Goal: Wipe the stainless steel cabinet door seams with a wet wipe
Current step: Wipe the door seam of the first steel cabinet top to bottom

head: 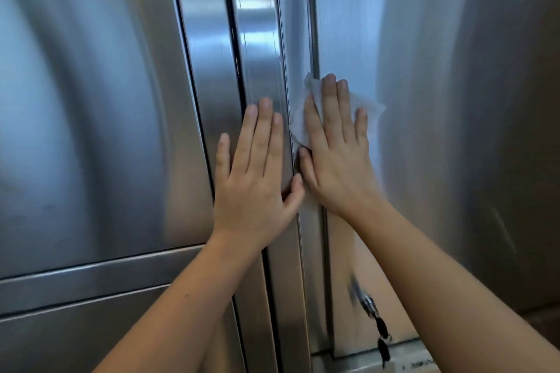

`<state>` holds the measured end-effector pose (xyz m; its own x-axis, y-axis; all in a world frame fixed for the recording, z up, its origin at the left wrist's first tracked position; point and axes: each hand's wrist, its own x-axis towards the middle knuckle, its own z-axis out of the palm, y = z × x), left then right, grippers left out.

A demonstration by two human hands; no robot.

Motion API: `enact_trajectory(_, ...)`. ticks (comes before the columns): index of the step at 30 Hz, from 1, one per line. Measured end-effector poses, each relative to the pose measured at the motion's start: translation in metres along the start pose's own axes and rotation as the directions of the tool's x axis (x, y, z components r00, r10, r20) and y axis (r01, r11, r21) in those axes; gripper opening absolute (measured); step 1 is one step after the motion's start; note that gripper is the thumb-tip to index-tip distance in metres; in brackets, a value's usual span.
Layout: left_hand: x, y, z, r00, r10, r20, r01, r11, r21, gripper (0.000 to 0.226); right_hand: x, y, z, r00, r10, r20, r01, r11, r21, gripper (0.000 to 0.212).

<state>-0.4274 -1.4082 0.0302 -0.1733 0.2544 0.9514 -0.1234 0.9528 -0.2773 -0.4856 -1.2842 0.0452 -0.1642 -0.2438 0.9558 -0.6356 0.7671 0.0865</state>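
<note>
We lay our left hand (254, 188) flat on the upright strip (257, 24) between the left door (91, 100) and the right door (454, 100). Just right of it, our right hand (336, 157) lies on the wet wipe (298, 121), which covers the seam (313, 24) at the right door's edge. Below our right wrist a key (368, 303) sits in the right door.

- The left hand (254, 191) is bare, with slim fingers and a broad, smooth back.
- The right hand (336, 166) is bare as well, of like build, with all four fingers and the thumb in view.
- The fingernails (265, 103) are cut short, each with a narrow pale edge.
- The left forearm (188, 312) is bare from the wrist to the picture's lower edge and bears a small dark spot (187, 297).
- The right forearm (439, 297) is bare and smooth along all its visible length.
</note>
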Motion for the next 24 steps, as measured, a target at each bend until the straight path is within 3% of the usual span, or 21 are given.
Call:
enact_trajectory(10,-0.040,0.010,0.004,0.995,0.037,0.087,-0.036,0.999,-0.021,0.071,-0.072,-0.007,0.021,1.000,0.012,-0.003,-0.013,0.998,-0.058,0.059)
enact_trajectory(14,-0.052,0.012,0.004,0.993,0.056,0.107,-0.054,0.998,-0.020,0.070,-0.106,-0.009,0.030,0.997,0.036,0.061,-0.030,0.995,-0.096,0.060)
enact_trajectory(24,-0.056,0.013,0.007,0.993,0.062,0.096,-0.063,0.998,0.011,0.069,-0.175,-0.027,0.051,0.979,0.168,0.114,-0.160,0.984,-0.074,0.073)
